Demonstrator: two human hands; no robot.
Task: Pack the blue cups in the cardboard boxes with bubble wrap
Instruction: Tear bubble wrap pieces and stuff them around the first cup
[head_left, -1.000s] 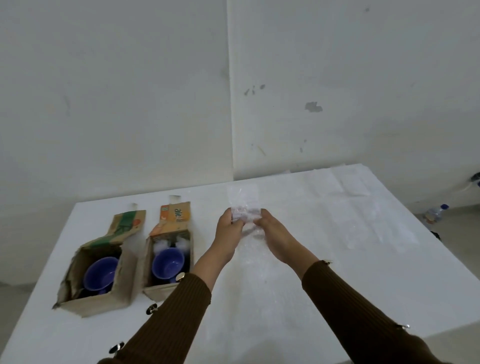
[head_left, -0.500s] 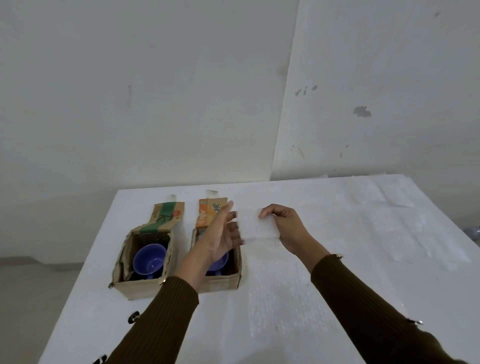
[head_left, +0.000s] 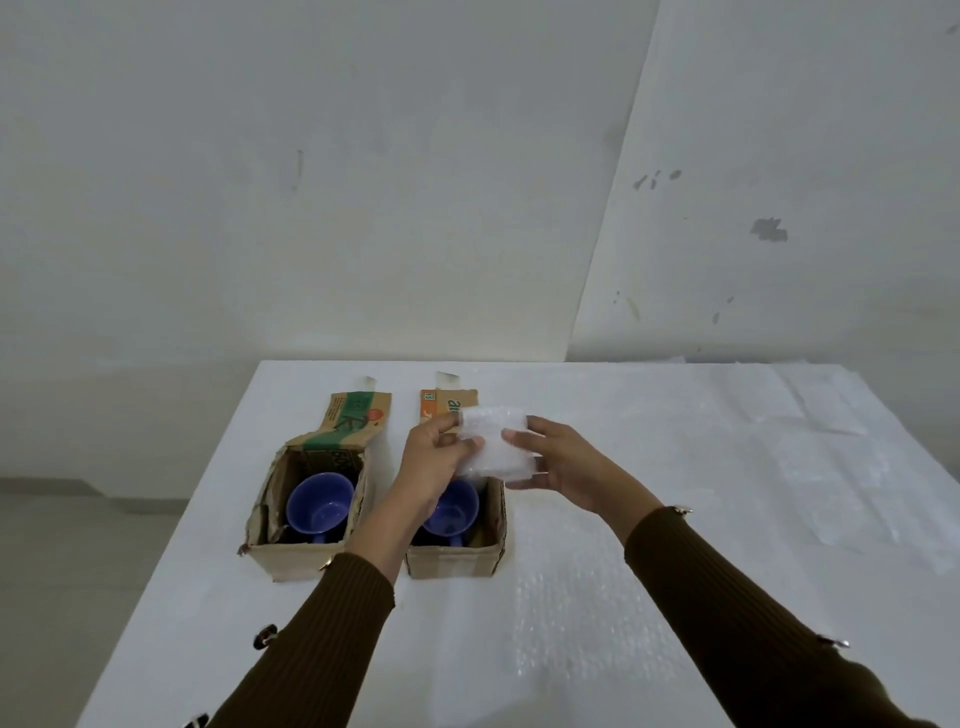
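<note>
On the white table (head_left: 208, 597), left hand (head_left: 434, 467) and right hand (head_left: 563, 467) pinch a folded bubble-wrap pad (head_left: 498, 447) over the orange-flapped cardboard box (head_left: 454, 564); likely cushioning for its blue cup (head_left: 457, 512).

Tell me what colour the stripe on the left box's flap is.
Green stripe across the left box's brown flap; the head view shows it.

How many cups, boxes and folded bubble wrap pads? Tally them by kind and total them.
Blue round cups: 2, the left cup and the right cup.
Brown cardboard boxes: 2, the left box and the right box.
Folded clear bubble wrap pads: 1, the folded pad pinched between left hand and right hand.
Total: 5. The flat bubble wrap sheets overlap, so uncounted.
</note>
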